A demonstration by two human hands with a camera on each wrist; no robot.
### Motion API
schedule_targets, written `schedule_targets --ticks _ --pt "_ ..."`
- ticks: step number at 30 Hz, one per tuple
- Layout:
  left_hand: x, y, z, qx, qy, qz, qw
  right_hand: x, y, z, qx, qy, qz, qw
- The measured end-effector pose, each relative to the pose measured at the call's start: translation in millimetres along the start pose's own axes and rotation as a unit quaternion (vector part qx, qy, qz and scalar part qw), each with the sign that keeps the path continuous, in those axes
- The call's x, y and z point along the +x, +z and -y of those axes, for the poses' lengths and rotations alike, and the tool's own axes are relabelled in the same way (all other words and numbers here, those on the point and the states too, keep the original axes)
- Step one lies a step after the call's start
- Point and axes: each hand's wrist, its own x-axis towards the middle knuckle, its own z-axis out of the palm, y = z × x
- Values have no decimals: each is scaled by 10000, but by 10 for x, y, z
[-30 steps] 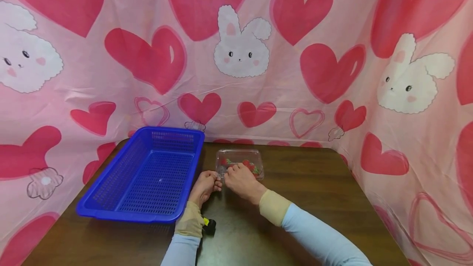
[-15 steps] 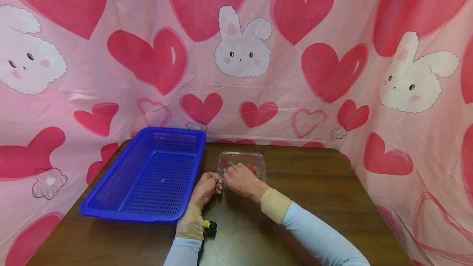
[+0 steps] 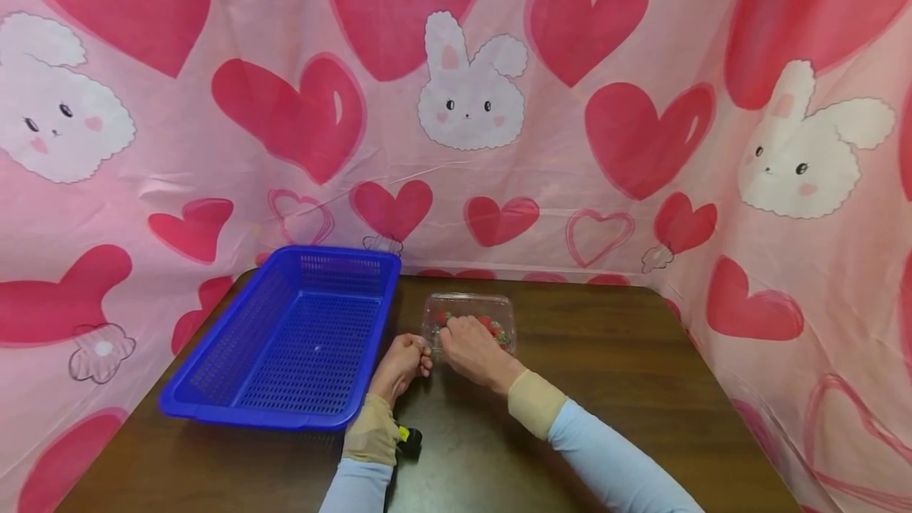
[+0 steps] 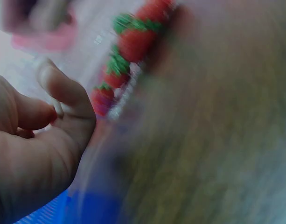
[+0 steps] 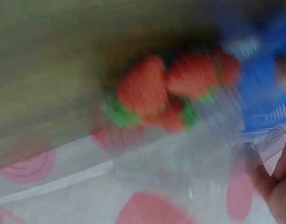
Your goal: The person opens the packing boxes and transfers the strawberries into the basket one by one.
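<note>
A clear plastic clamshell box (image 3: 466, 302) stands on the table with several red strawberries (image 5: 143, 86) inside, green leaves showing. At its front left corner my left hand (image 3: 404, 360) pinches the plastic edge; in the left wrist view the thumb and bent fingers come together beside the strawberries (image 4: 135, 44). My right hand (image 3: 476, 348) reaches over the front of the box and covers part of the fruit. The right wrist view has the fingers (image 5: 259, 177) of that hand gripping the transparent edge, blurred by motion.
A large blue plastic basket (image 3: 388, 315) with slotted walls stands left of the box, close beside the left forearm. The brown wooden table (image 3: 606, 394) extends to the right. Behind it hangs a pink cloth (image 3: 549, 141) with hearts and rabbits.
Both hands stay at the front edge of the box, with the right fingers shifting slightly. The whole head view has drifted a little, moving everything slightly rightward.
</note>
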Motion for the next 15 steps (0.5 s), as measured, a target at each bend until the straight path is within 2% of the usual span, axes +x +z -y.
schedule_targets --ticks 3,5,9,15 --pt "0 2 -2 -52 38 53 10000 51 -66 -64 49 143 -288 9995" --pt "-2 -1 -16 -90 78 46 9999 85 -98 -102 11 45 -329 9994" --pt "-8 -5 -38 -90 111 43 9999 110 -130 -122 -119 -362 -128 9992" --pt "-25 2 8 30 151 74 9999 145 -211 -196 -202 -102 210 9995"
